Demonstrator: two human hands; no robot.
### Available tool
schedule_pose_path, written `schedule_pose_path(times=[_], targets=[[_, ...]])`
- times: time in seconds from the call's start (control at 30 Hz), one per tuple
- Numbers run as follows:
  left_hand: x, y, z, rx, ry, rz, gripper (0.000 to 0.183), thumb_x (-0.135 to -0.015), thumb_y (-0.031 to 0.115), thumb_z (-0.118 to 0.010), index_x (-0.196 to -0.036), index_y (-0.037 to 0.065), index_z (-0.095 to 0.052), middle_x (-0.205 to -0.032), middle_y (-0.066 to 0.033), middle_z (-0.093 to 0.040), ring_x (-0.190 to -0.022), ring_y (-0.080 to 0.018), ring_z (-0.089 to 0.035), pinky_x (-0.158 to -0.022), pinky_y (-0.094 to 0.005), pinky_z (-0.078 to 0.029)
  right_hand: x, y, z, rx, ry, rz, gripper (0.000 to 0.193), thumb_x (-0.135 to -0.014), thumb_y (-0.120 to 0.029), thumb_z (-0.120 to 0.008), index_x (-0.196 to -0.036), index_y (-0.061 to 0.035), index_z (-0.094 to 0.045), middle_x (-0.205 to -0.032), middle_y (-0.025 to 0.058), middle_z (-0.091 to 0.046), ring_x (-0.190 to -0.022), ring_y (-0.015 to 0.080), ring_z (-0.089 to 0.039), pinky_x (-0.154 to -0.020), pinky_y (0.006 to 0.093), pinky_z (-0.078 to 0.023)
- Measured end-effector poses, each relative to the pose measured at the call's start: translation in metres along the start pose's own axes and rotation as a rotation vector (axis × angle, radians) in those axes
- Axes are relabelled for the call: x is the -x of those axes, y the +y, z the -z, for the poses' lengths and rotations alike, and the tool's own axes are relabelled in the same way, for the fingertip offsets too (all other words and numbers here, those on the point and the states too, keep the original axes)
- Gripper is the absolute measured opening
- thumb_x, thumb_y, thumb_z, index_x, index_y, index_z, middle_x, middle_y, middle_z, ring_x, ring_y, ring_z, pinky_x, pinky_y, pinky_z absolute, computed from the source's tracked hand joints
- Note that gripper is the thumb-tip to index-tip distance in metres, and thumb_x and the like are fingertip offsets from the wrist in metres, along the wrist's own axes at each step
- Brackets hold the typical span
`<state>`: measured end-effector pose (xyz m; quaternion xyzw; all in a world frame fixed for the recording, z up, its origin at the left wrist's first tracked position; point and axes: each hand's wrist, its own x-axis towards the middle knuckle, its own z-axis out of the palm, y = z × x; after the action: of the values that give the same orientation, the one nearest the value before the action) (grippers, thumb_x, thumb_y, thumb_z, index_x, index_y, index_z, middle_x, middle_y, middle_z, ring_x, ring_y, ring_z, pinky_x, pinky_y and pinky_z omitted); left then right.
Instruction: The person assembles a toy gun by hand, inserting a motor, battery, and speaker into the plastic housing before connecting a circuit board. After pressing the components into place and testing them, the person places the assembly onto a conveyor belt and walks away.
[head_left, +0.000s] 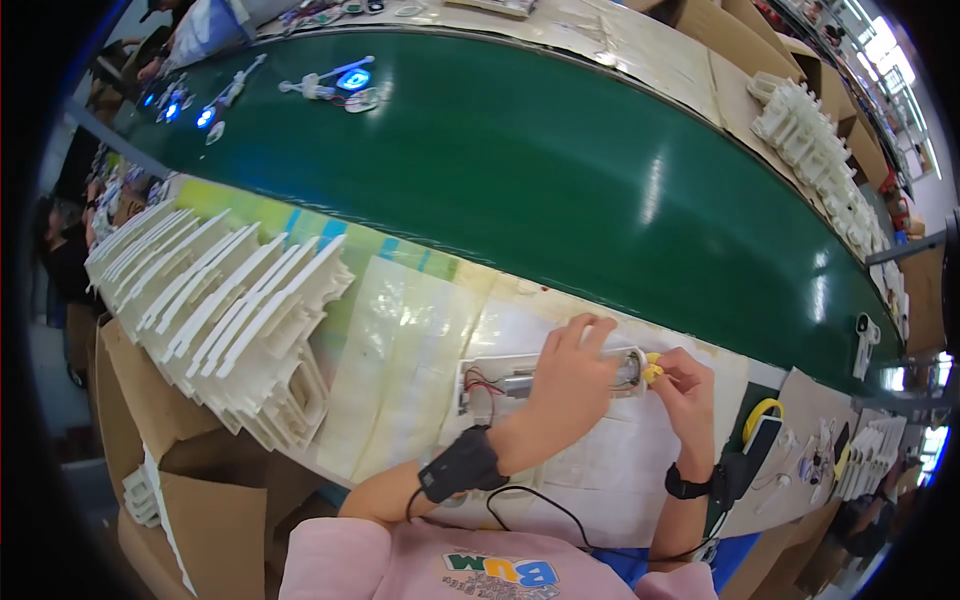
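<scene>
A long white plastic housing (pixel 464 372) lies open in front of me, with red and dark wires (pixel 482 384) at its left end and a grey cylinder (pixel 518 385) inside. My left hand (pixel 568 385) reaches across its middle, fingers bent over the far side and gripping it; the palm hides part of the inside. At the right end of the housing my right hand (pixel 688 397) is closed in a pinch. Small yellow bits (pixel 652 368) show at its fingertips; whether they are finger covers or a part cannot be told. Both wrists wear black bands.
Beyond the worktop runs a green conveyor belt (pixel 560 190) carrying small assemblies with blue lights (pixel 354 79). White housings (pixel 235 300) stand in rows at left, above a cardboard box (pixel 215 530). A yellow tape roll (pixel 765 415) lies at right. A black cable (pixel 545 497) hangs near my body.
</scene>
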<state>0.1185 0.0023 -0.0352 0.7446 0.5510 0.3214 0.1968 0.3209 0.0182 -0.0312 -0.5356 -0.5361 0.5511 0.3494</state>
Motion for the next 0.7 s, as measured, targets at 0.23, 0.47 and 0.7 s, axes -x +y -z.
schedule_pose_path(times=[0.23,0.47,0.7], targets=[[0.032,0.026,0.004,-0.125,0.224,-0.033,0.026,-0.074,0.012,-0.070,-0.098,0.003,-0.067,-0.125,-0.0162,-0.058,-0.119,-0.0360,-0.052,-0.097,-0.0495,-0.043,0.009,-0.025,-0.017,0.392,0.079,0.160,0.019,-0.086,0.005,-0.063,-0.105,0.0013,-0.062,-0.091,0.0073,-0.062,-0.082,0.0144,-0.062,-0.071,0.0267,-0.053],[0.112,-0.014,0.065,0.238,0.536,0.196,0.025,-0.078,-0.008,-0.068,-0.099,0.004,-0.064,-0.102,-0.0133,-0.062,-0.091,-0.0298,-0.062,-0.078,-0.0365,-0.051,0.089,0.008,-0.052,0.402,0.205,0.088,0.015,-0.081,-0.002,-0.069,-0.092,0.0022,-0.060,-0.074,0.0085,-0.061,-0.064,0.0149,-0.060,-0.059,0.0280,-0.047],[0.154,-0.055,0.071,0.360,0.521,0.432,0.020,-0.077,-0.008,-0.068,-0.094,0.001,-0.063,-0.091,-0.0120,-0.063,-0.079,-0.0264,-0.062,-0.069,-0.0332,-0.049,0.106,0.003,-0.122,0.509,-0.009,-0.115,0.014,-0.080,-0.004,-0.073,-0.081,0.0030,-0.061,-0.059,0.0031,-0.061,-0.052,0.0055,-0.054,-0.048,0.0229,-0.041]])
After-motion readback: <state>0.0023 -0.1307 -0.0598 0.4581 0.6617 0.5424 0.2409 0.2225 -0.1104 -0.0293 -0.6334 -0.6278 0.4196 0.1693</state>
